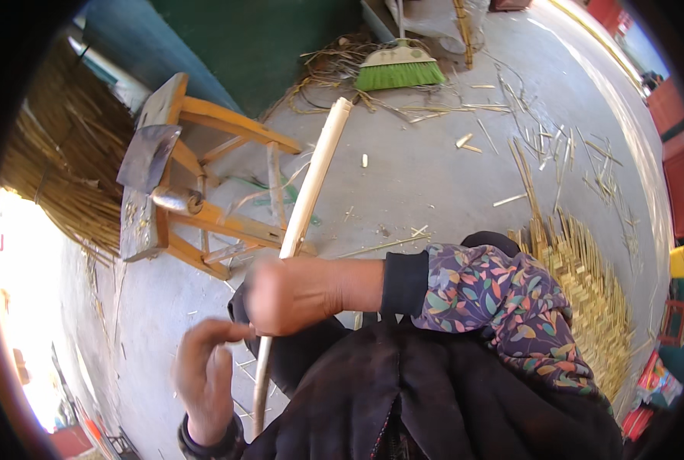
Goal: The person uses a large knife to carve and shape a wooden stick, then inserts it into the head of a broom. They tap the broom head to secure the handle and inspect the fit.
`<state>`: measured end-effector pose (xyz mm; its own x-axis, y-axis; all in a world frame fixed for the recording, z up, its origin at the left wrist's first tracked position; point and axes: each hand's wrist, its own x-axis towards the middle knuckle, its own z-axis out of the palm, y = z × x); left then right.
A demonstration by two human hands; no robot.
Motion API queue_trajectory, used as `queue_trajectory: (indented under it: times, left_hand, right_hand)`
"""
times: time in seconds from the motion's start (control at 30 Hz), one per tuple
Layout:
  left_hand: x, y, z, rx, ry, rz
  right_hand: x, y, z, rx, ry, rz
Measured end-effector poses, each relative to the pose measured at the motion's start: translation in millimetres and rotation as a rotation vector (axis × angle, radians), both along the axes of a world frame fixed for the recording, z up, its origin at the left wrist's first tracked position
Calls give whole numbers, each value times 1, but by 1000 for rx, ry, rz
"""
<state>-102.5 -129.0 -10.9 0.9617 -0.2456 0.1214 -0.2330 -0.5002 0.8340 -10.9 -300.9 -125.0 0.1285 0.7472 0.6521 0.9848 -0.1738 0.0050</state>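
Observation:
My right hand is closed in a fist around a long pale stick, its fingers smeared by motion. The stick slants from beside the stool down past my lap, and its upper end looks cut or split. Just below the fist is my left hand, its thumb apart from its bent fingers and one fingertip close to the right hand. I see nothing held in it. A cleaver with a dark blade and a round handle rests on the wooden stool at the left.
A partly woven straw-coloured mat lies at my right. A broom with green bristles stands ahead by a heap of fibres. Cut strips litter the grey floor. A large bundle of stalks leans at the far left.

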Motion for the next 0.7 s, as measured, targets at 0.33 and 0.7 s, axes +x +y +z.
queue_trajectory:
  times: [0.33, 0.7]
  left_hand:
    - [75, -22, -49, -338, 628, -407]
    - [91, -32, -83, -815, 856, -278]
  right_hand:
    - [-29, 20, -5, 68, -183, 243]
    - [-40, -43, 66, 72, -33, 42]
